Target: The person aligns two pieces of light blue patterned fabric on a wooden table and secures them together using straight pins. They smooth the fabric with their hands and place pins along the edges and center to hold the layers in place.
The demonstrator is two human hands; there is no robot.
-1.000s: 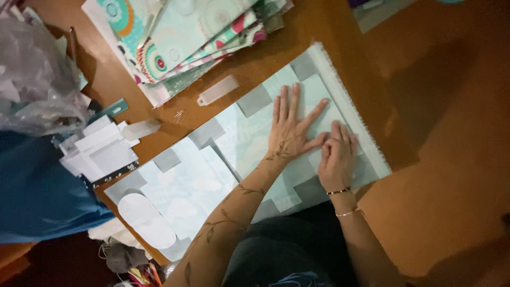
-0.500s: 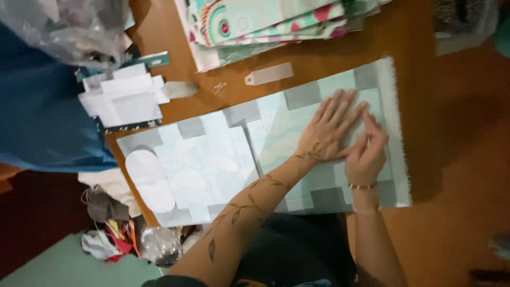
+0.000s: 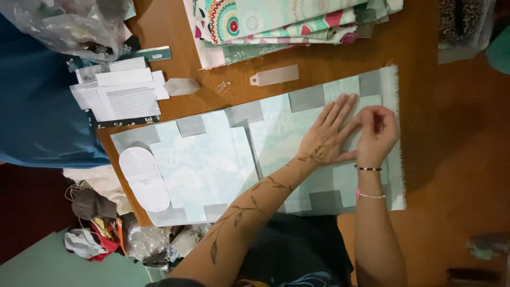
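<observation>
**A:** Start at the hands. What is each one doing?

**B:** The left hand lies flat with fingers spread, palm pressed down on the pale aqua fabric panel. The right hand sits just beside it at three o'clock, fingers curled together with the tips down on the same cloth. It may be pinching a pin or a fold, but the view is too small to tell.

**B:** The panel lies flat on the wooden table, its frayed edge toward three o'clock, with grey square patches set around its border.

**A:** And further out?

**B:** A second matching panel lies touching it at nine o'clock, carrying a white oval pattern piece near its far end. At twelve o'clock from the hands there is a translucent plastic tag-shaped piece, a few loose pins beside it, and beyond that a stack of folded printed fabrics. Printed paper sheets lie at ten o'clock.

**A:** How far along does it look?

**B:** I'd judge both panels are cut and laid out with their patches in place. The hands are working at the edge nearest the fray; the oval piece lies untouched, and nothing looks joined yet.
</observation>
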